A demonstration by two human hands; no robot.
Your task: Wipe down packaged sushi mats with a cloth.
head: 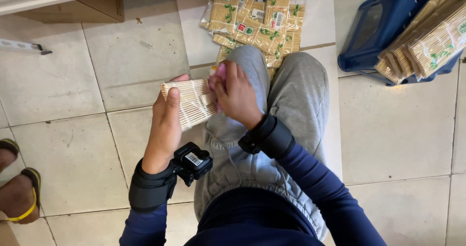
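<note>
The left hand (166, 124) is curled around a small bamboo mat (191, 102), thumb on top and fingers wrapped under its near edge, holding it flat just above the knees. Touching it at three o'clock, the right hand (236, 96) is closed into a loose fist, pinching a pink cloth (219, 74) against the mat's right end. Both wrists wear black bands, and a small black device (193, 162) hangs from the left one. Under the hands are grey trousers (296, 98), the person being seated over a floor of pale square tiles (73, 158) with thin grout lines. At twelve o'clock, a loose heap of packaged bamboo mats (257, 20) lies on the tiles, just past the knees. At two o'clock a blue crate (374, 32) holds more stacked mats (432, 37), well apart from the hands. At eleven o'clock a cardboard box (82, 10) sits under a white ledge. At eight o'clock another person's sandalled foot (19, 192) reaches in from the edge. Bare tiles spread wide from seven to ten o'clock and again at four.
</note>
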